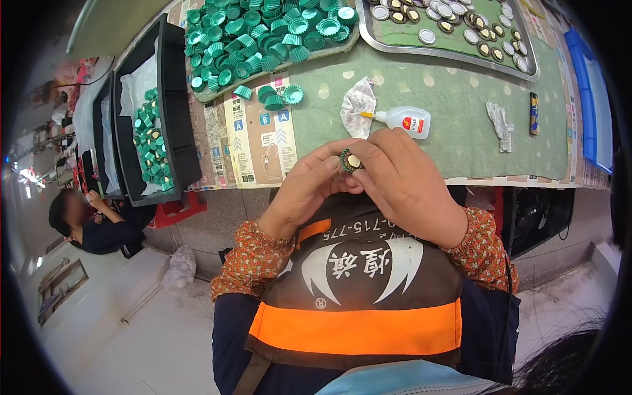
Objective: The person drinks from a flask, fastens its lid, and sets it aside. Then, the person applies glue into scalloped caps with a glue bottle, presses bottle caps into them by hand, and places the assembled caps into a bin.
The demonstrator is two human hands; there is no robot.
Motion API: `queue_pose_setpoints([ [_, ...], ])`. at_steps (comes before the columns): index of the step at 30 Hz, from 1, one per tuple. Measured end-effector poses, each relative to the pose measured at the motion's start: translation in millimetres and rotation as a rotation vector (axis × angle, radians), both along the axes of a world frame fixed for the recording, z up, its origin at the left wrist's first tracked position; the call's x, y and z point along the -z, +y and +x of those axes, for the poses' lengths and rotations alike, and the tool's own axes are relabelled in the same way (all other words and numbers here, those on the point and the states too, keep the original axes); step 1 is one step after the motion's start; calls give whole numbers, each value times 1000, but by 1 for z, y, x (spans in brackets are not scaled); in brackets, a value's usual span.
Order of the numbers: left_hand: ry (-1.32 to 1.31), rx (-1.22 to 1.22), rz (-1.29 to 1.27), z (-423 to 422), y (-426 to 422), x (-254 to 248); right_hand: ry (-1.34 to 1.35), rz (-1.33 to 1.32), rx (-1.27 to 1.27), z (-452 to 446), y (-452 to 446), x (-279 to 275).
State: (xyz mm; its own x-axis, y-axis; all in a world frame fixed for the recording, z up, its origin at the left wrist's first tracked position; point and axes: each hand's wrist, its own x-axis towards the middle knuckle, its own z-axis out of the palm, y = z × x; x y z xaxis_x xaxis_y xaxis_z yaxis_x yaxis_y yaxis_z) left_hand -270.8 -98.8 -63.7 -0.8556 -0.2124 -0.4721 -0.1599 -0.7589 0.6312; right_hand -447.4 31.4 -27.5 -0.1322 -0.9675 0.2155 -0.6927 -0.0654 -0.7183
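Both hands meet at the table's near edge around a small green fluted cup with a pale disc in its dark middle (pixel 350 160). My left hand (pixel 308 181) is closed on the cup's left side. From the right, my right hand (pixel 403 181) grips it with thumb and fingers, hiding part of it. Just beyond lies a white squeeze bottle (pixel 409 121) with a yellow tip and red label, its tip against a crumpled tissue (pixel 358 108). Several loose green fluted cups (pixel 280 98) lie on the table further left.
A tray heaped with green cups (pixel 253 39) stands at the back. Beside it, a metal tray (pixel 454 60) holds bottle caps. A black bin (pixel 182 125) is left, a blue tray (pixel 588 99) right. Another tissue (pixel 501 126) and a small tube (pixel 534 113) lie right. A person (pixel 99 220) sits at left.
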Motion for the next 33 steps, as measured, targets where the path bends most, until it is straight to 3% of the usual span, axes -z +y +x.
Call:
queue_pose_setpoints([
  [22, 5, 32, 1, 3, 4, 8, -18, -6, -32, -3, 5, -1],
  [33, -57, 79, -431, 0, 20, -10, -69, -35, -66, -3, 7, 12],
])
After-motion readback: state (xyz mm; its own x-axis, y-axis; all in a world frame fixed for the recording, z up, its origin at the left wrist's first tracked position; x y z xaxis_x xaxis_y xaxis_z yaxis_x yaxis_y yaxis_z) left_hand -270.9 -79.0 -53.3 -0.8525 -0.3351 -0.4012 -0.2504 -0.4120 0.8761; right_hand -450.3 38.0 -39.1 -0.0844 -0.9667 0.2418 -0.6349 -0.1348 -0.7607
